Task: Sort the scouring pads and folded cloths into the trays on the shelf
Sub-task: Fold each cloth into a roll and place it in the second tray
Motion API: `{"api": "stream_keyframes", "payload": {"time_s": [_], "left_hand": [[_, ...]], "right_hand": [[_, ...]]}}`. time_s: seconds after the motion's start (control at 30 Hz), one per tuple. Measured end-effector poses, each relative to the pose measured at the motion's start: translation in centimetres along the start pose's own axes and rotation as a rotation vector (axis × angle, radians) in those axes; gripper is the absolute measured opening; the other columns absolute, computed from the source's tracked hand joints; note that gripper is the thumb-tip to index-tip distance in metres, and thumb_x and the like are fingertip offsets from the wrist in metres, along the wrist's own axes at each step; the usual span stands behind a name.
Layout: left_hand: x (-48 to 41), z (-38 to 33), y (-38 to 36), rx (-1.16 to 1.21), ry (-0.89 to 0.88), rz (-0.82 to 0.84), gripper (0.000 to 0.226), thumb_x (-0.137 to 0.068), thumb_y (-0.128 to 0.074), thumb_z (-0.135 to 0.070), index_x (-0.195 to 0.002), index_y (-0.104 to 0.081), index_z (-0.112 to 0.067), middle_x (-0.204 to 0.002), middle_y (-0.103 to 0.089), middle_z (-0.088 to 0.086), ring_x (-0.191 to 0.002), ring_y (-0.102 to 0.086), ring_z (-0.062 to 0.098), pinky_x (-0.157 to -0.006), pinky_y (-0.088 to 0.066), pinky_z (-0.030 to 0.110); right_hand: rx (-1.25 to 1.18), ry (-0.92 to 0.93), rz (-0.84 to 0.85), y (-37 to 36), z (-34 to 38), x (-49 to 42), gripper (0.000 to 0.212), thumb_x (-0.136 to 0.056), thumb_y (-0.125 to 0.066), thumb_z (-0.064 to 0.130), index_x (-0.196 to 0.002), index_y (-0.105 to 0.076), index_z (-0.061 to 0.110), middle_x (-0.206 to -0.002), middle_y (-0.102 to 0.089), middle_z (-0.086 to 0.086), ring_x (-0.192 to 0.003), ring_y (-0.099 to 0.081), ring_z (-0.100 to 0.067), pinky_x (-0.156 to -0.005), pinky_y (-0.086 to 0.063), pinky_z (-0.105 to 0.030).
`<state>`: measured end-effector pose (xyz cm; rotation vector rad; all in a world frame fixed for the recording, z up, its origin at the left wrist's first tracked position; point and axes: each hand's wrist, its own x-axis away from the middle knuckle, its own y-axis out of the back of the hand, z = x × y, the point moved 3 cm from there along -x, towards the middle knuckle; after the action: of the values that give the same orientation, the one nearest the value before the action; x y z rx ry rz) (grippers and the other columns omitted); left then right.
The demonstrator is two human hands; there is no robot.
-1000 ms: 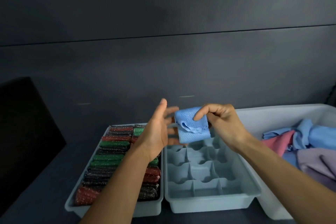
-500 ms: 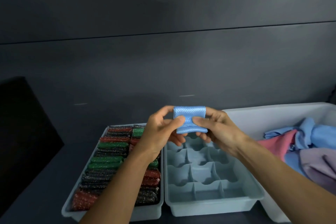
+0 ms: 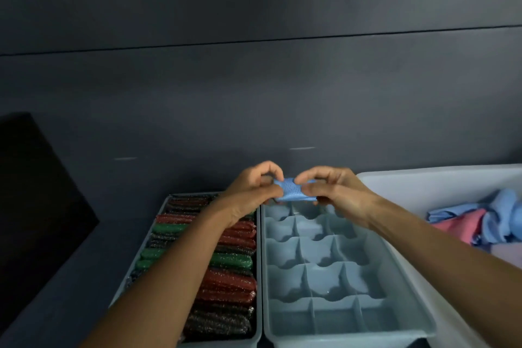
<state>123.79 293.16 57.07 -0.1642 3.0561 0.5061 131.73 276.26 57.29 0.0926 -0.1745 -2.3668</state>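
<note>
Both my left hand (image 3: 248, 195) and right hand (image 3: 336, 195) pinch the folded blue cloth (image 3: 292, 192) above the divided tray's (image 3: 406, 285) far compartments; next, tuck it in.

We face a storage shelf (image 3: 70, 291), likely a stockroom or sorting station, dark panelled wall (image 3: 254, 93), a tray (image 3: 164, 205) packed with pads (image 3: 231, 285), a divided tray (image 3: 308, 263), a bin (image 3: 423, 186) of cloths (image 3: 502, 215)

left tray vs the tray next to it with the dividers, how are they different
The left tray is packed with red, green and dark scouring pads; the divided tray's visible cells are bare. Partitions split the divided tray into a grid of cells; none show in the left tray. Both are pale, rectangular and sit side by side.
</note>
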Motion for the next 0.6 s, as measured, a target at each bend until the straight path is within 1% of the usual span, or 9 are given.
{"api": "stream_keyframes", "payload": {"time_s": [0.07,0.1,0.17,0.23,0.3,0.37,0.43,0.53,0.6], "left_hand": [[-1.0,0.7,0.5,-0.172,0.023,0.003,0.026,-0.079,-0.068,-0.008,-0.101,-0.060,-0.018,-0.083,-0.069,-0.002,-0.073,-0.058,0.013,-0.071,-0.046,0.026],[-1.5,1.1,0.7,-0.278,0.020,-0.008,0.027,-0.079,-0.070,-0.008,-0.103,-0.063,-0.020,-0.086,-0.070,-0.003,-0.075,-0.062,0.012,-0.073,-0.050,0.028],[-2.5,1.7,0.8,-0.542,-0.018,-0.066,0.024,-0.076,-0.075,-0.012,-0.097,-0.069,-0.022,-0.088,-0.072,-0.006,-0.080,-0.066,0.011,-0.077,-0.055,0.033],[-3.1,1.9,0.4,-0.819,-0.040,-0.135,0.022,-0.074,-0.078,-0.018,-0.094,-0.071,-0.025,-0.091,-0.072,-0.006,-0.089,-0.063,0.013,-0.080,-0.050,0.031],[-3.6,2.3,0.1,-0.991,-0.039,-0.185,0.020,-0.076,-0.076,-0.022,-0.095,-0.070,-0.027,-0.097,-0.071,-0.007,-0.097,-0.059,0.014,-0.081,-0.042,0.029],[-4.0,2.8,0.1,-1.083,-0.019,-0.215,0.019,-0.078,-0.074,-0.022,-0.096,-0.071,-0.027,-0.102,-0.071,-0.007,-0.101,-0.060,0.015,-0.085,-0.041,0.030],[-4.2,3.1,-0.2,-1.143,0.010,-0.218,0.018,-0.080,-0.071,-0.020,-0.097,-0.072,-0.026,-0.103,-0.072,-0.006,-0.101,-0.062,0.017,-0.088,-0.042,0.030],[-4.6,3.9,-0.7,-1.182,0.055,-0.152,0.022,-0.080,-0.072,-0.020,-0.101,-0.072,-0.026,-0.104,-0.072,-0.003,-0.100,-0.065,0.019,-0.081,-0.043,0.029],[-4.7,4.5,-0.8,-1.136,0.074,-0.098,0.027,-0.081,-0.072,-0.020,-0.107,-0.071,-0.027,-0.110,-0.070,-0.001,-0.103,-0.063,0.020,-0.079,-0.044,0.029]], "right_hand": [[0.185,0.004,-0.002,0.4,-0.5,-1.3,0.025,-0.077,-0.071,0.001,-0.096,-0.067,0.017,-0.065,-0.061,-0.002,-0.052,-0.050,-0.006,-0.052,-0.039,-0.015],[0.292,-0.004,0.000,0.4,-1.0,-2.2,0.027,-0.076,-0.071,0.000,-0.097,-0.066,0.016,-0.069,-0.060,-0.004,-0.052,-0.049,-0.005,-0.052,-0.040,-0.016],[0.465,-0.011,-0.011,0.1,-2.2,-3.8,0.022,-0.072,-0.071,0.002,-0.085,-0.067,0.018,-0.070,-0.061,-0.001,-0.055,-0.052,-0.008,-0.055,-0.044,-0.024],[0.619,-0.036,-0.044,-0.6,-3.4,-5.3,0.017,-0.066,-0.071,0.012,-0.074,-0.063,0.024,-0.068,-0.063,0.007,-0.060,-0.057,-0.012,-0.060,-0.050,-0.032],[0.729,-0.063,-0.073,-1.3,-4.4,-6.3,0.015,-0.065,-0.070,0.019,-0.072,-0.060,0.027,-0.070,-0.064,0.010,-0.063,-0.060,-0.013,-0.061,-0.050,-0.028],[0.788,-0.093,-0.085,-1.8,-5.2,-6.7,0.016,-0.065,-0.071,0.022,-0.076,-0.061,0.028,-0.074,-0.065,0.011,-0.068,-0.061,-0.012,-0.064,-0.048,-0.025],[0.810,-0.118,-0.088,-1.9,-5.9,-6.8,0.018,-0.065,-0.072,0.027,-0.081,-0.064,0.029,-0.076,-0.066,0.013,-0.073,-0.062,-0.010,-0.068,-0.048,-0.026],[0.856,-0.119,-0.087,-1.9,-6.7,-6.9,0.017,-0.068,-0.072,0.029,-0.084,-0.068,0.031,-0.078,-0.068,0.015,-0.077,-0.063,-0.010,-0.070,-0.047,-0.025],[0.937,-0.094,-0.080,-2.1,-6.8,-7.1,0.019,-0.070,-0.071,0.029,-0.088,-0.070,0.034,-0.085,-0.070,0.014,-0.083,-0.063,-0.012,-0.071,-0.045,-0.024]]}}
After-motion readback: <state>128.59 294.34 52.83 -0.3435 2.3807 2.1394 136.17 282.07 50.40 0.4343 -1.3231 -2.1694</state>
